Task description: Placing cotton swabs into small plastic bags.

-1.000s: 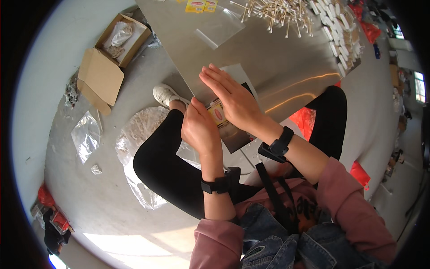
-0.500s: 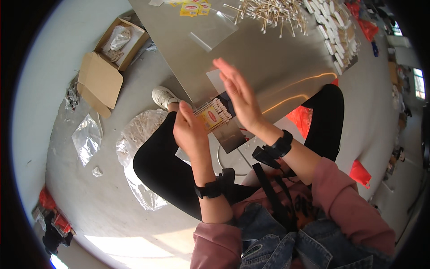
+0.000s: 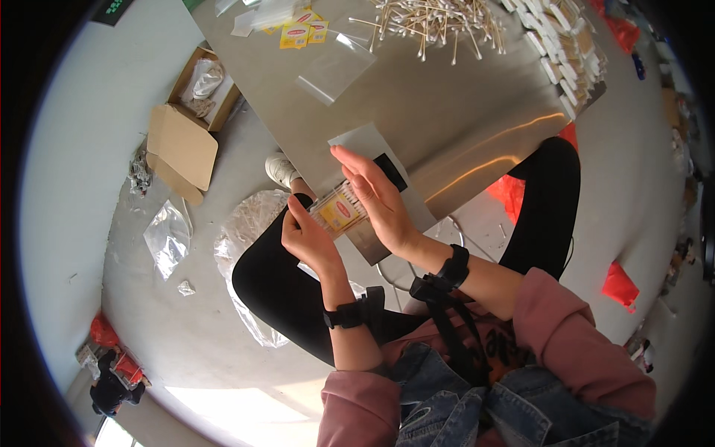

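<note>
A small clear pack of cotton swabs (image 3: 340,211) with a yellow and red label card sits between my two hands, above the near corner of the metal table. My left hand (image 3: 308,240) is closed round the pack's left end, the thumb pointing up along it. Flat and with fingers stretched out, my right hand (image 3: 383,208) stands at the other end, its palm against or very close to the swab tips. That palm hides part of the right end. Below the hands, a dark and silvery flat piece (image 3: 370,242) lies at the table's corner.
On the metal table (image 3: 447,104) lie a loose heap of cotton swabs (image 3: 439,22), white bundles (image 3: 562,52), yellow cards (image 3: 298,33) and clear bags (image 3: 337,68). An open cardboard box (image 3: 182,145) and a large plastic bag (image 3: 249,246) are on the floor at left.
My right hand has come down and left onto the pack's right end, its palm now by the swab tips. My left hand still holds the pack. The whole view has shifted slightly.
</note>
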Demonstrator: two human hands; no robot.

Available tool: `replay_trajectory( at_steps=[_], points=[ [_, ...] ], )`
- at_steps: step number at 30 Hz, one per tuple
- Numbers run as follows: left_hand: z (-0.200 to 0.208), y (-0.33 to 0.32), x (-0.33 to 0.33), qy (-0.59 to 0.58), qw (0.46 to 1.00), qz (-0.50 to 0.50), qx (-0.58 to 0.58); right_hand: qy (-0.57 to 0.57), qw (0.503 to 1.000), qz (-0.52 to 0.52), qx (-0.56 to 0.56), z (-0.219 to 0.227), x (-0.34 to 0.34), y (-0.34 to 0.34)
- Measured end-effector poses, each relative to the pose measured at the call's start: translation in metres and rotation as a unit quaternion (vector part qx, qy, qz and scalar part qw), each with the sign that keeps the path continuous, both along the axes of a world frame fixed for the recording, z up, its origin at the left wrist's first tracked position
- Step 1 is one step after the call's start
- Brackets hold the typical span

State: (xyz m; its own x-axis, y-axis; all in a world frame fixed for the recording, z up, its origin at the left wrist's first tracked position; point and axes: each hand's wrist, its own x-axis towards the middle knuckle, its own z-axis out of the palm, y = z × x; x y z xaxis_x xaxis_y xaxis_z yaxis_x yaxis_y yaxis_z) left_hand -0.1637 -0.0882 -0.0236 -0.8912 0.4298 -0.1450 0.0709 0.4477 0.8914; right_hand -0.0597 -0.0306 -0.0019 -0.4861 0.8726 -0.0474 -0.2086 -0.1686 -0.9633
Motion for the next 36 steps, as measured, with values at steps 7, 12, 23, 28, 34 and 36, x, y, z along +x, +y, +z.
replay_trajectory(
  at_steps=[7,12,23,28,34,36],
  points=[
    [0.003,-0.028,-0.006,-0.253,0.951,0.080,0.161,0.040,0.998,0.007,-0.043,-0.003,0.008,0.007],
    [0.006,-0.055,0.004,-0.448,0.855,0.099,0.242,0.042,0.998,0.001,-0.040,0.001,0.004,0.005],
    [-0.006,-0.064,0.014,-0.583,0.740,0.098,0.321,0.030,0.999,-0.003,-0.017,-0.004,0.002,0.000],
    [-0.009,-0.064,0.011,-0.627,0.696,0.105,0.333,0.020,1.000,-0.017,-0.004,-0.006,0.001,0.000],
    [-0.013,-0.063,0.008,-0.657,0.672,0.106,0.324,-0.010,1.000,0.007,0.004,-0.003,0.003,0.002],
    [-0.014,-0.064,0.008,-0.661,0.669,0.107,0.323,-0.003,1.000,0.007,0.003,-0.002,0.003,0.002]
  ],
)
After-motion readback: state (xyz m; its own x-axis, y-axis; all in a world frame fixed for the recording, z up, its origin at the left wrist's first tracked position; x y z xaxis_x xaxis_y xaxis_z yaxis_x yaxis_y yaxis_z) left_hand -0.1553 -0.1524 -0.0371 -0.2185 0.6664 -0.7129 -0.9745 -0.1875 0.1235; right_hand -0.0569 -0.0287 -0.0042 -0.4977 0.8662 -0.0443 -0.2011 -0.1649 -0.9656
